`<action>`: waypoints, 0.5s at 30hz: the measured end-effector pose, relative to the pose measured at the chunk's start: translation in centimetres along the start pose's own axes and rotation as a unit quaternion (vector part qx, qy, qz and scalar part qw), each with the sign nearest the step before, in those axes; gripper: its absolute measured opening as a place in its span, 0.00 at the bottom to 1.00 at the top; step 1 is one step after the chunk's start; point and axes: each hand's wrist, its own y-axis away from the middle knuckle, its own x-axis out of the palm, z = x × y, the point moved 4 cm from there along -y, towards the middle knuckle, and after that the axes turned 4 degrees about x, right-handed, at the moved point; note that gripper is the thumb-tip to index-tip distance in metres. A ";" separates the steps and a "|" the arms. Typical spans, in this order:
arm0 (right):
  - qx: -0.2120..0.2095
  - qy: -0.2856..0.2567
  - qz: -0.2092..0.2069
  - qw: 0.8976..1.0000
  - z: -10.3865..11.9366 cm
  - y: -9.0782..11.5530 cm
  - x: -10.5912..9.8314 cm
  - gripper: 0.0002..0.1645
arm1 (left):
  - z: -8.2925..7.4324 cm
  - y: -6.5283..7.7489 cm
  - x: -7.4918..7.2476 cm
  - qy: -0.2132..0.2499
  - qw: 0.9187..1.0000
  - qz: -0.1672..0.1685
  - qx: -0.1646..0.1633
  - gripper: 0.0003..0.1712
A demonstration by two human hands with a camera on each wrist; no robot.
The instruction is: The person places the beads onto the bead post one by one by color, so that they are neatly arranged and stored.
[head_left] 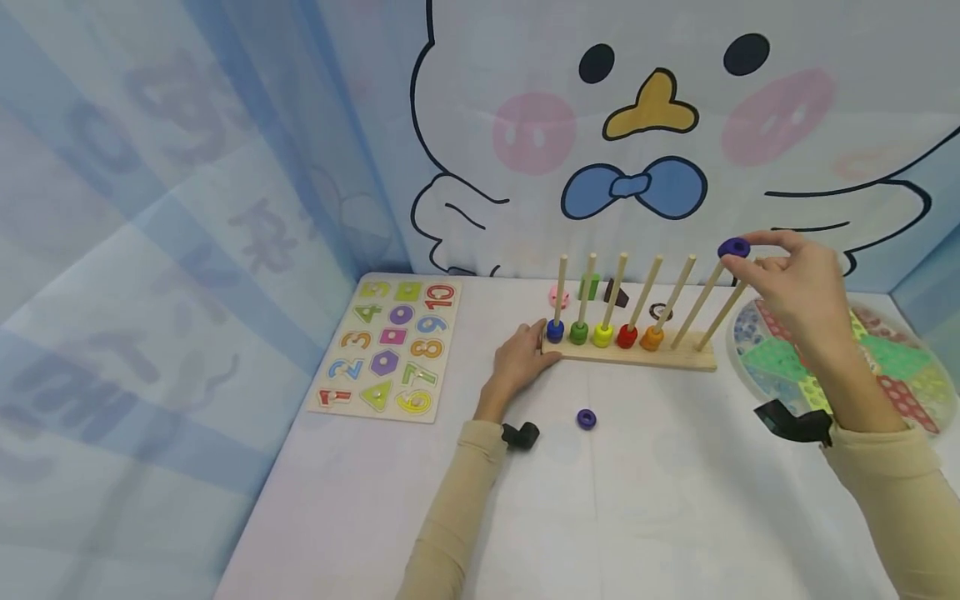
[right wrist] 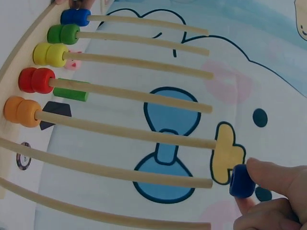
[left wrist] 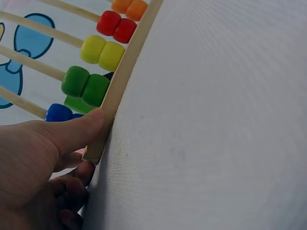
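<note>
A wooden peg stand [head_left: 678, 361] has seven upright rods. Pairs of blue, green [left wrist: 85, 86], yellow, red and orange beads [right wrist: 22, 111] sit at the bottom of five rods; the two rightmost rods are bare. My left hand [head_left: 517, 358] grips the stand's left end, thumb along the front edge. Up at the right, my right hand [head_left: 806, 283] pinches a purple bead [head_left: 733, 248] between thumb and finger, close to the top of the sixth rod. In the right wrist view the bead [right wrist: 242, 181] is just beyond the rod tips. Another purple bead [head_left: 587, 419] lies on the table before the stand.
A number-and-shape puzzle board [head_left: 382, 350] lies at the left. Under my right arm is a round, colourful patterned tray [head_left: 772, 354]. Behind the stand are a pink piece [head_left: 558, 297], a green block [head_left: 589, 287], a dark block [head_left: 617, 293] and a small ring-shaped piece [head_left: 661, 312].
</note>
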 end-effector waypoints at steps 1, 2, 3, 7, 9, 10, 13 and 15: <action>0.001 -0.012 -0.003 1.000 -0.1 -0.1 -0.1 0.41 | 0.0 0.0 0.0 0.000 1.000 0.000 0.000 0.42; 0.003 -0.022 -0.007 1.000 -0.2 -0.2 -0.2 0.40 | 0.0 0.0 -0.1 -0.001 1.000 0.001 0.000 0.42; 0.004 -0.027 -0.010 1.000 -0.4 -0.3 -0.2 0.40 | -0.1 0.0 -0.1 0.001 1.000 0.002 0.000 0.42; 0.009 -0.019 -0.017 1.000 -1.0 -0.7 0.2 0.38 | -0.2 0.0 -0.2 0.000 1.000 0.003 0.001 0.41; 0.010 -0.003 -0.018 1.000 -1.2 -0.9 0.4 0.39 | -0.2 0.0 -0.2 0.000 1.000 0.001 0.000 0.41; 0.009 0.007 -0.018 1.000 -1.3 -0.9 0.6 0.39 | -0.2 0.0 -0.2 -0.001 1.000 0.000 0.000 0.41; 0.006 0.030 -0.017 0.999 -1.4 -1.0 0.9 0.40 | -0.1 0.0 -0.2 -0.001 1.000 0.001 -0.003 0.42; 0.003 0.039 -0.018 0.999 -1.5 -0.9 1.1 0.40 | -0.1 0.0 -0.2 0.002 1.000 0.002 -0.004 0.42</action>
